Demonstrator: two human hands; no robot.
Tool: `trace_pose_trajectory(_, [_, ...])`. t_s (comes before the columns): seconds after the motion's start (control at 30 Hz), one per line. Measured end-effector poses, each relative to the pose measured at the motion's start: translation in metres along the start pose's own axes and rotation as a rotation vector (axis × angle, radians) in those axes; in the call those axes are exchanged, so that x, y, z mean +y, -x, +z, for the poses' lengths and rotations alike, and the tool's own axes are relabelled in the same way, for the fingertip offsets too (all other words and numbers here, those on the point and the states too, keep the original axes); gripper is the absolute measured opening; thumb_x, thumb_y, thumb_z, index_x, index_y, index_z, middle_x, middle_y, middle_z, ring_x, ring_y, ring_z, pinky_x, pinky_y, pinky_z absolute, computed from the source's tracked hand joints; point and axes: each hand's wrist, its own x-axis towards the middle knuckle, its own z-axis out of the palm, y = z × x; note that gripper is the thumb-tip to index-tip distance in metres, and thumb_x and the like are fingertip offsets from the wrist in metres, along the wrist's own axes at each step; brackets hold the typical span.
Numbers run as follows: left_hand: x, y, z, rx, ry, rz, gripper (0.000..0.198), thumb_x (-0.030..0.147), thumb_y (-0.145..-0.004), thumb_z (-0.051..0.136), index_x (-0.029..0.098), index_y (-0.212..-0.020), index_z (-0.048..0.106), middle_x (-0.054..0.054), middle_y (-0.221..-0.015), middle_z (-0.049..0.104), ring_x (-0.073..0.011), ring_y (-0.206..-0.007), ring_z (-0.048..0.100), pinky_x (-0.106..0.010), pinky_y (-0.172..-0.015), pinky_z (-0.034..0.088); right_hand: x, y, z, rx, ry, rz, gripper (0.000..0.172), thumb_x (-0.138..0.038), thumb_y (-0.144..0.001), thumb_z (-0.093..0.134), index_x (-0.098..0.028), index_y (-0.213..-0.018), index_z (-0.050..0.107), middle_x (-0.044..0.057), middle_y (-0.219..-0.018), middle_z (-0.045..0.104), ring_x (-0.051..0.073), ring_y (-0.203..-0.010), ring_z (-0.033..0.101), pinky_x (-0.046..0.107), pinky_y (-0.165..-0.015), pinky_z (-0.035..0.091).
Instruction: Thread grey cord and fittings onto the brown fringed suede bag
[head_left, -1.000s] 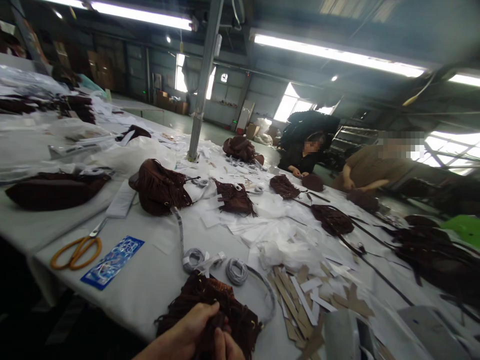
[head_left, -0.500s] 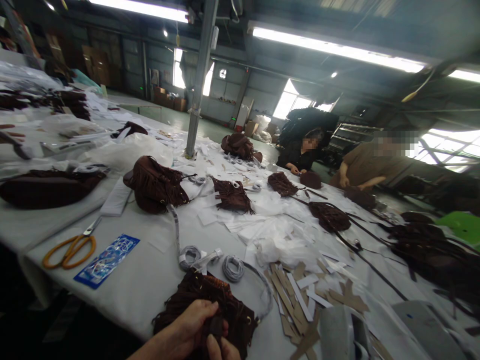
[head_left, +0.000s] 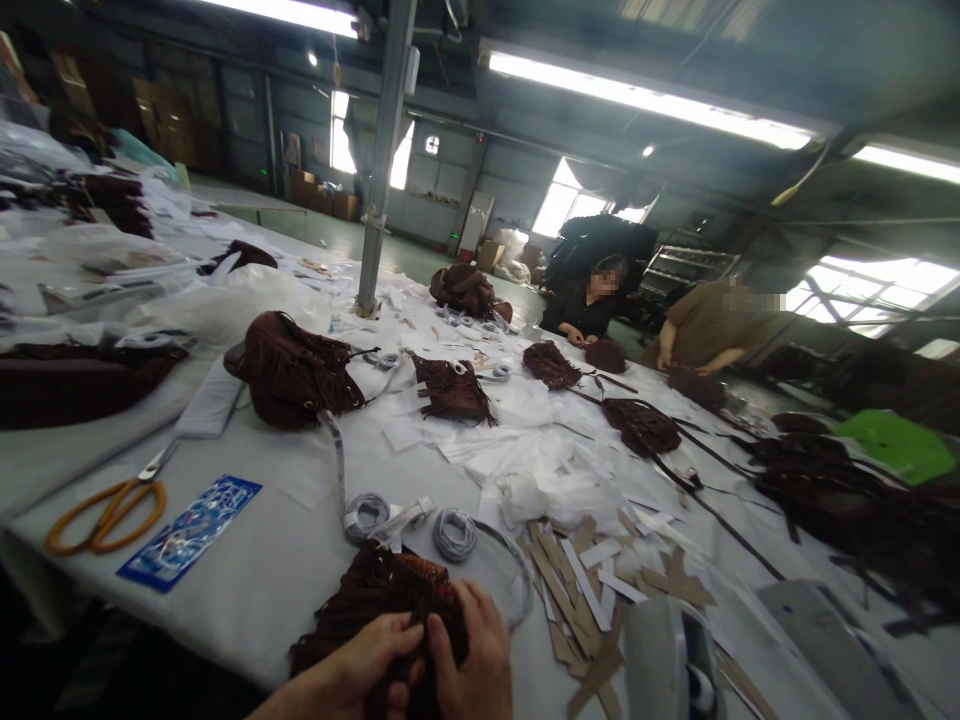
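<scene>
A dark brown fringed bag (head_left: pixel 352 600) lies at the table's front edge, low in the view. My left hand (head_left: pixel 379 660) is closed on it, thumb and fingers pinching the dark material. Right beside it, my right hand (head_left: pixel 472 650) grips the same bag, its thumb near the left thumb and its fingers bent over the bag. The part between the fingertips is dark and hard to make out. Just behind the bag lie two coils of grey wrapped strap, the left one (head_left: pixel 367 516) and the right one (head_left: pixel 454 535).
Orange-handled scissors (head_left: pixel 109 515) and a blue printed packet (head_left: pixel 189 532) lie left on the white table (head_left: pixel 255 580). Cardboard strips (head_left: pixel 574 590) and a grey device (head_left: pixel 667 655) are at right. Farther back are several brown bags (head_left: pixel 292 370), a metal post (head_left: pixel 382 160) and two people.
My right hand has come up and farther into view over the bag. My left hand keeps its pinch. The whole view has shifted, so the table's things appear farther left.
</scene>
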Motion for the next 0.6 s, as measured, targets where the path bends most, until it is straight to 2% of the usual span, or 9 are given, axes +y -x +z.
trace_pose_trajectory(0.1, [-0.001,-0.002,0.002,0.081,-0.08,-0.011,0.046,0.059,-0.065,0.07,0.021,-0.071,0.044,0.009,-0.051,0.047,-0.001,-0.03,0.022,-0.017,-0.034,0.01,0.008,-0.002,0.022,-0.079,0.037,-0.102,0.026,-0.039,-0.091,0.048,-0.022,-0.107,0.061,0.005,-0.094,0.071,0.023,-0.085,0.067,0.038,-0.078,0.047])
trace_pose_trajectory(0.2, [-0.003,-0.002,0.0,0.061,-0.086,-0.008,0.042,0.056,-0.07,0.068,0.021,-0.073,0.046,0.01,-0.049,0.045,0.0003,-0.031,0.016,-0.017,-0.036,0.006,0.02,0.003,0.04,-0.051,0.005,-0.122,0.024,-0.032,-0.096,0.039,-0.021,-0.097,0.061,0.004,-0.084,0.07,0.02,-0.078,0.066,0.035,-0.074,0.043])
trace_pose_trajectory(0.33, [-0.003,0.001,-0.007,0.011,-0.066,-0.05,0.038,0.05,-0.069,0.072,0.019,-0.072,0.05,0.009,-0.046,0.045,-0.0001,-0.031,0.016,-0.018,-0.037,0.005,0.033,0.006,0.047,-0.101,-0.038,-0.11,0.026,-0.03,-0.097,0.037,-0.02,-0.092,0.06,0.004,-0.083,0.068,0.02,-0.077,0.062,0.033,-0.074,0.04])
trace_pose_trajectory(0.5, [-0.004,0.005,-0.017,-0.017,-0.009,-0.087,0.037,0.048,-0.068,0.074,0.017,-0.073,0.053,0.008,-0.045,0.045,-0.0002,-0.031,0.019,-0.017,-0.037,0.007,0.033,0.001,0.051,-0.168,-0.054,-0.094,0.033,-0.031,-0.097,0.033,-0.021,-0.079,0.059,0.002,-0.072,0.064,0.019,-0.071,0.057,0.033,-0.072,0.037])
trace_pose_trajectory(0.6, [-0.005,0.003,-0.017,-0.01,0.063,-0.065,0.034,0.045,-0.071,0.073,0.016,-0.075,0.054,0.006,-0.048,0.049,-0.0016,-0.031,0.027,-0.016,-0.036,0.014,0.031,-0.009,0.054,-0.184,-0.056,-0.075,0.035,-0.032,-0.097,0.034,-0.021,-0.076,0.06,0.002,-0.072,0.064,0.019,-0.071,0.058,0.033,-0.072,0.038])
